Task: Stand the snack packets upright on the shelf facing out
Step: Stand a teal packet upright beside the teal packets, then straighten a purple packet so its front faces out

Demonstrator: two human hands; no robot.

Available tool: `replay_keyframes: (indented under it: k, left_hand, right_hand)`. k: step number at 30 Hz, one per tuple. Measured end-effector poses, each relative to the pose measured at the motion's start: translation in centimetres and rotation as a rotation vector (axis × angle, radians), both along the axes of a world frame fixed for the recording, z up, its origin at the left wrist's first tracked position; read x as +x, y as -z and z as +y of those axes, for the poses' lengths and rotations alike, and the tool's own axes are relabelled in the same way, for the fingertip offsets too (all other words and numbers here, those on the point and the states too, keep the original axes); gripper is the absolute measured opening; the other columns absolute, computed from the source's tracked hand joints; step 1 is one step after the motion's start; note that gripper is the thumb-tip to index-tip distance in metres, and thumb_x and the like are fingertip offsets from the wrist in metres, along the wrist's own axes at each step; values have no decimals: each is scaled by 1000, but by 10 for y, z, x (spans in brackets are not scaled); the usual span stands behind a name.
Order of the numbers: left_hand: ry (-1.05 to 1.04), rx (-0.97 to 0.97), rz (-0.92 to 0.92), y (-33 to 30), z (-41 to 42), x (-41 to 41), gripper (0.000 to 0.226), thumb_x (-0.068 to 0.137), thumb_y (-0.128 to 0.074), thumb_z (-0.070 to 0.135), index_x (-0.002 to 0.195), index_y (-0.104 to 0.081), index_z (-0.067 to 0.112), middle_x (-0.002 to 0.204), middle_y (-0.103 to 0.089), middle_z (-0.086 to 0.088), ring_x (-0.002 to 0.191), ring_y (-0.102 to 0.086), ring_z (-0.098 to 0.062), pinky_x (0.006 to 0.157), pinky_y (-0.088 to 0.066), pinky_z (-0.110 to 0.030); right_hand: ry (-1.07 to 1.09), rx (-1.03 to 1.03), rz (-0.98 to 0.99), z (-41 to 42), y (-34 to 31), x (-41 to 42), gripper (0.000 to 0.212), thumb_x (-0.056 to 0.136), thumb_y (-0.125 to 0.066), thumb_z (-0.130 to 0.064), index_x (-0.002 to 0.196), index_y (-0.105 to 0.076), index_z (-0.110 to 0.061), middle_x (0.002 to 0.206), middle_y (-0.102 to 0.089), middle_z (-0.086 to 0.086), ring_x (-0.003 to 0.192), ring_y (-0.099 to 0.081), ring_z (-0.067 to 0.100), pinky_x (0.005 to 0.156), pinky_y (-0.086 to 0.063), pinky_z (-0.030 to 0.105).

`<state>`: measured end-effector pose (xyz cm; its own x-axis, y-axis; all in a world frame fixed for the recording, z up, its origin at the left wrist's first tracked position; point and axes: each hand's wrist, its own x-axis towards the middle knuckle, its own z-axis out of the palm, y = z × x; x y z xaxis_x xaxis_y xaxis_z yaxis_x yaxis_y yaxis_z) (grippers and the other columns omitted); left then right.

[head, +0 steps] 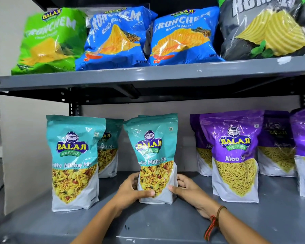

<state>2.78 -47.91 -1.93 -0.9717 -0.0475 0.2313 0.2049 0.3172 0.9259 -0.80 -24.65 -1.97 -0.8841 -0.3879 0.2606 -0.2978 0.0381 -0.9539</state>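
A teal Khatta Mitha Mix packet (153,152) stands upright on the lower grey shelf (148,222), front facing out and leaning slightly left. My left hand (132,190) grips its lower left edge and my right hand (184,189) grips its lower right edge. Another teal packet (73,161) stands upright to the left, with a third teal packet (109,148) behind it. A purple Aloo Sev packet (234,155) stands to the right, and more purple packets (276,143) are behind and beside it.
The upper shelf (148,74) carries a green Crunchem bag (49,41), two blue Crunchem bags (116,37), and a dark bag (264,29) at the right. A perforated upright post (72,108) stands at the back left. A wall lies to the left.
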Motion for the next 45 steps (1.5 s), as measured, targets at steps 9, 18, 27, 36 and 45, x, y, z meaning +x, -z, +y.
replay_keyframes:
  k: [9,18,27,36,45]
  left_hand:
    - [6,-54,13,-6,-3,30,128,30,-93,57,142,-41,24,137,-59,3,122,-57,-9,96,-49,-22]
    - [-434,-231,865,-47,119,68,107,68,-78,53,155,-21,25,159,-24,15,148,-19,1,119,-18,-18]
    - [109,-140,240,-18,229,-10,99,62,-91,25,141,-32,32,129,-41,21,124,-45,-2,91,-30,-8]
    - [172,-6,-5,11,245,-62,94,30,-97,46,116,-62,31,113,-75,15,107,-69,-6,100,-53,-37]
    - [205,-26,-44,8,220,-48,86,38,-97,33,117,-63,25,112,-76,8,102,-72,-7,96,-56,-31]
  right_hand:
    - [-12,15,39,-12,0,21,42,90,-65,-7,130,-53,-12,130,-64,3,101,-65,1,75,-53,9]
    - [690,-270,680,40,-42,47,48,83,-72,-15,126,-53,-26,122,-59,-5,116,-57,11,98,-47,28]
    - [782,10,343,215,-8,-20,63,76,-77,-21,132,-46,-25,132,-49,7,119,-57,31,102,-47,46]
    - [195,-34,28,237,-1,-23,55,72,-79,-34,121,-63,-13,121,-73,1,116,-66,14,106,-47,34]
    - [184,33,51,225,2,-12,42,83,-75,-22,122,-62,-17,122,-72,-2,117,-65,10,102,-49,24]
